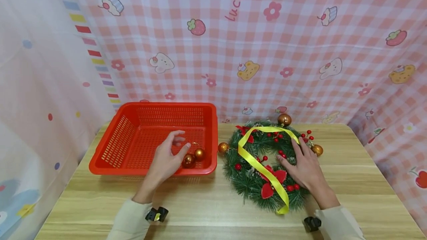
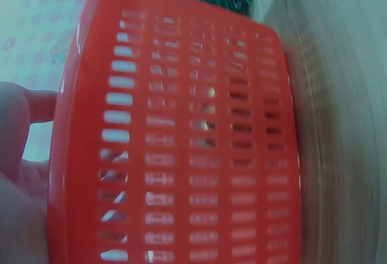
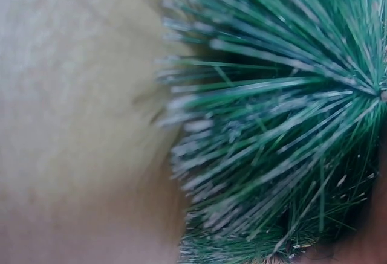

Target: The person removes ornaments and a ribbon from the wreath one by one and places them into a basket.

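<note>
My left hand (image 1: 166, 160) hovers over the front part of a red plastic basket (image 1: 116, 170), fingers loosely bent and holding nothing. Two shiny gold baubles (image 1: 188, 160) lie in the basket's front right corner, beside that thumb. In the left wrist view, the basket's slotted wall (image 2: 175, 182) hides part of the hand (image 2: 18, 149). On the right, my right hand (image 1: 306, 166) rests on a green Christmas wreath (image 1: 245, 182), its fingertips at the upper end of a yellow ribbon (image 1: 255, 163) draped across it. Green needles (image 3: 272, 113) fill much of the right wrist view.
Gold baubles sit at the wreath's left (image 1: 223, 148), top (image 1: 284, 120) and right edges. Red berries and a red fabric flower (image 1: 268, 190) decorate it. Basket and wreath stand side by side on a wooden table (image 1: 213, 210), with a patterned curtain (image 1: 220, 55) behind.
</note>
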Motion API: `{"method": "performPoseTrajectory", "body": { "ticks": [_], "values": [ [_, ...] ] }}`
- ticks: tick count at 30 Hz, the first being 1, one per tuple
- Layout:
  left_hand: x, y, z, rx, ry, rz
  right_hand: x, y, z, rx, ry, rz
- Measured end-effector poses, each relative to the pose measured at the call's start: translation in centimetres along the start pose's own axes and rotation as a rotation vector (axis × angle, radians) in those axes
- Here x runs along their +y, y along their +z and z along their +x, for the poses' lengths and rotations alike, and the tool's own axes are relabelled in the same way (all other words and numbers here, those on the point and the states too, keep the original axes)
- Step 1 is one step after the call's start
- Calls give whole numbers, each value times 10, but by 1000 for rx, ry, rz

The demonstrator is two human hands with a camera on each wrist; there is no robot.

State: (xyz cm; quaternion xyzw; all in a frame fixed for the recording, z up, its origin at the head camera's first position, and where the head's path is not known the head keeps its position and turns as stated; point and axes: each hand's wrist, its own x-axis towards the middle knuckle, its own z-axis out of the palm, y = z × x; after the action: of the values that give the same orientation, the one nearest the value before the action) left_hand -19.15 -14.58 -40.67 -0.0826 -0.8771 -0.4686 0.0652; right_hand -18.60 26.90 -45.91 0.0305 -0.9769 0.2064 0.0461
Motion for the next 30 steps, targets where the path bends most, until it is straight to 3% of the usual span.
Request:
{"method": "performPoseTrajectory", "body": {
  "ticks": [12, 24, 30],
  "values": [
    [22, 31, 1, -55, 29, 30, -3, 2, 3, -6, -6, -4],
    [30, 48, -1, -175, 68, 391, 2, -1, 8, -43, -21, -20],
    [31, 52, 0, -262, 65, 477, 11, -6, 14, -78, -75, -38]
  ]
}}
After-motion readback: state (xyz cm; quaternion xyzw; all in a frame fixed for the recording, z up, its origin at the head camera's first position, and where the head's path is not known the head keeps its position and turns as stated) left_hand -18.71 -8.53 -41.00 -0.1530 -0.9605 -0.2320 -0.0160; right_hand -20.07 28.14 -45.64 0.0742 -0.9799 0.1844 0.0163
